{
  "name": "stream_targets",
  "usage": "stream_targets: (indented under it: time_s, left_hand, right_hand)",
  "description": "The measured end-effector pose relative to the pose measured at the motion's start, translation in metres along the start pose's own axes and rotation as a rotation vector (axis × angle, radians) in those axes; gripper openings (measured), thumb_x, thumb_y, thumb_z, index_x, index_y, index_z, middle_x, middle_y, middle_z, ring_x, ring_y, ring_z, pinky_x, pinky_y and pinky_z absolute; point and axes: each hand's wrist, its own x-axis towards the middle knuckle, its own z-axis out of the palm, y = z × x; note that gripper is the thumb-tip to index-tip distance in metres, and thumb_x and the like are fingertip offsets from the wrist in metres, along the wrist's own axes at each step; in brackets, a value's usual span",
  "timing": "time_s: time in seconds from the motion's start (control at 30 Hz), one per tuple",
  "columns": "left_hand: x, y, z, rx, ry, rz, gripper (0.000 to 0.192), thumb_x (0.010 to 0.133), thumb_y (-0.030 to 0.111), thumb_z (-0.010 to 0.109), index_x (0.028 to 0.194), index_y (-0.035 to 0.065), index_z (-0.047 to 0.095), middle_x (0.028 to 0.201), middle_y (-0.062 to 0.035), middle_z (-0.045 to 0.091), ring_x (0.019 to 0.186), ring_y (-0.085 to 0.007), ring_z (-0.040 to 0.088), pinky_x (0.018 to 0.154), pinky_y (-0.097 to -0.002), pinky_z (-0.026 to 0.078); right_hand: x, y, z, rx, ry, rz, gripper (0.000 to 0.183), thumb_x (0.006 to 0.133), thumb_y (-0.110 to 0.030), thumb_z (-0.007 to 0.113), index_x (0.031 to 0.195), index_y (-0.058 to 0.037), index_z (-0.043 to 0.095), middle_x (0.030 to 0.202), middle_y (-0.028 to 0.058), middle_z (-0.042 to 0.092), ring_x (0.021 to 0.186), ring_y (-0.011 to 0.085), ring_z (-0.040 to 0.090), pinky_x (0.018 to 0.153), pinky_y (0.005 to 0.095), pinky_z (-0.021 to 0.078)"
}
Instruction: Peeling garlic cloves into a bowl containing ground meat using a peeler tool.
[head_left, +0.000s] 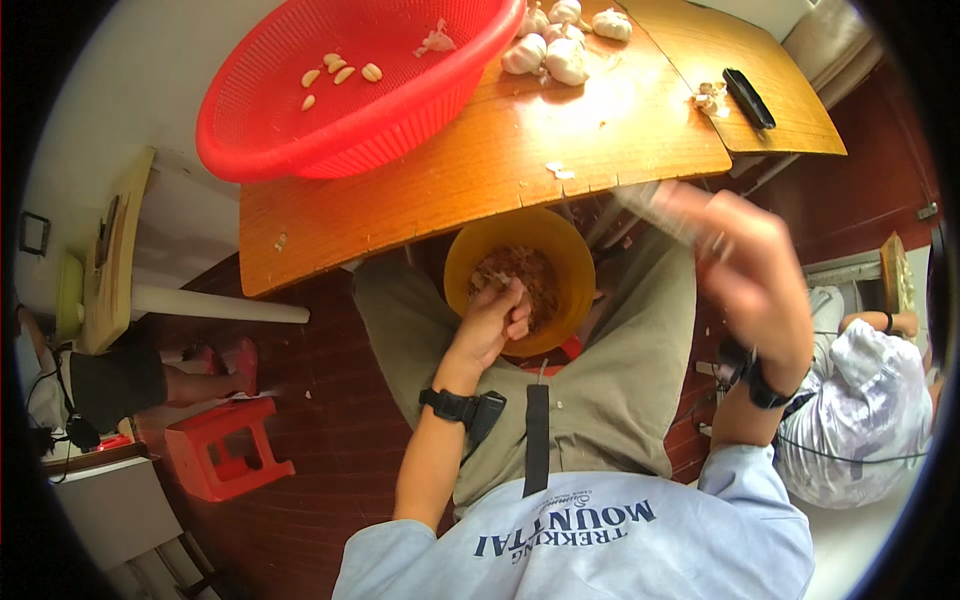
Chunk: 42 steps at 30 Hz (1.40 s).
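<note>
My left hand (496, 319) is over the yellow bucket (457, 277) between my knees, its fingers curled in. A pale flake shows by the fingertips, but whether they grip it or something else is hidden. Reddish-brown and pale garlic skins (536, 274) lie inside the bucket. At the table's front edge, to the right of the bucket, my right hand (750, 259) is blurred by motion. It holds what looks like a small knife (656, 214), its greyish blade pointing left toward the edge. A red plastic basket (390, 142) on the table contains several peeled garlic cloves (343, 75) and some skin.
Several whole garlic bulbs (564, 60) sit on the wooden table (450, 206). A black elongated case (750, 97) lies beside garlic scraps (711, 99) at the right. A red stool (225, 450) stands on the floor at left. Other people (862, 420) sit on both sides.
</note>
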Motion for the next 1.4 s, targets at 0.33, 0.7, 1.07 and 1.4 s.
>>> stream_targets:
  time_s: [0.33, 0.7, 1.07, 1.4]
  left_hand:
    - [0.033, 0.038, -0.007, 0.137, 0.151, 0.097, 0.032, 0.103, 0.038, 0.055, 0.097, 0.0070, 0.055, 0.066, 0.0061, 0.036, 0.051, -0.0050, 0.030, 0.048, -0.0226, 0.026]
    - [0.035, 0.024, -0.006, 0.127, 0.109, 0.102, 0.025, 0.104, 0.027, 0.055, 0.108, 0.0028, 0.058, 0.074, 0.0039, 0.043, 0.058, -0.0064, 0.037, 0.053, -0.0210, 0.031]
    - [0.026, 0.034, -0.002, -0.023, 0.051, 0.239, 0.014, 0.102, 0.016, 0.055, 0.111, 0.0055, 0.058, 0.092, -0.0025, 0.056, 0.075, -0.0124, 0.048, 0.070, -0.0289, 0.039]
    - [0.021, 0.037, 0.003, 0.068, 0.035, 0.266, 0.014, 0.102, 0.013, 0.054, 0.113, 0.0059, 0.058, 0.098, -0.0027, 0.060, 0.085, -0.0134, 0.056, 0.075, -0.0298, 0.044]
  right_hand:
    - [0.006, 0.088, 0.180, 0.491, -0.006, 0.050, 0.046, 0.084, 0.000, 0.064, 0.130, 0.0006, 0.060, 0.109, 0.0233, 0.066, 0.084, 0.0319, 0.065, 0.077, 0.0329, 0.0510]
    - [0.018, 0.113, 0.210, 0.540, -0.067, 0.091, 0.042, 0.094, -0.011, 0.060, 0.134, 0.0017, 0.057, 0.129, 0.0216, 0.063, 0.117, 0.0305, 0.063, 0.101, 0.0346, 0.0458]
    - [0.013, 0.109, 0.211, 0.818, -0.143, 0.231, 0.043, 0.097, -0.018, 0.064, 0.138, -0.0069, 0.058, 0.096, 0.0023, 0.066, 0.084, 0.0085, 0.057, 0.078, 0.0255, 0.0491]
    - [0.012, 0.112, 0.214, 0.891, -0.211, 0.295, 0.048, 0.096, -0.019, 0.065, 0.142, -0.0082, 0.055, 0.092, -0.0001, 0.065, 0.078, 0.0060, 0.054, 0.067, 0.0224, 0.0463]
